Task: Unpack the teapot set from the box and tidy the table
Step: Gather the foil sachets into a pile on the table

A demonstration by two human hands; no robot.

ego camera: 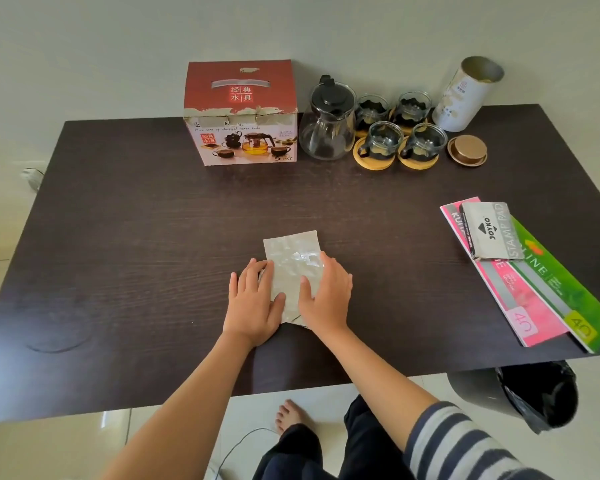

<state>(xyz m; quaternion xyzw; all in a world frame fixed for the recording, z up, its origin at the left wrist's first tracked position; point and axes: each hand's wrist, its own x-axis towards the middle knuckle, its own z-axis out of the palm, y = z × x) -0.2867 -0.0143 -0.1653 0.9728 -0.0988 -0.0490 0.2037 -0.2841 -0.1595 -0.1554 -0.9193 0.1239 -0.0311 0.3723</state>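
A flat clear plastic bag lies on the dark table near its front middle. My left hand and my right hand both press flat on the bag's near end, fingers straight. At the back stands the red teapot box, shut. To its right are the glass teapot with a black lid and several glass cups on round wooden coasters.
A white tube canister stands open at the back right, its gold lid lying in front. A grey stamp pad box sits on pink and green booklets at the right. A black-lined bin is below the table's right edge.
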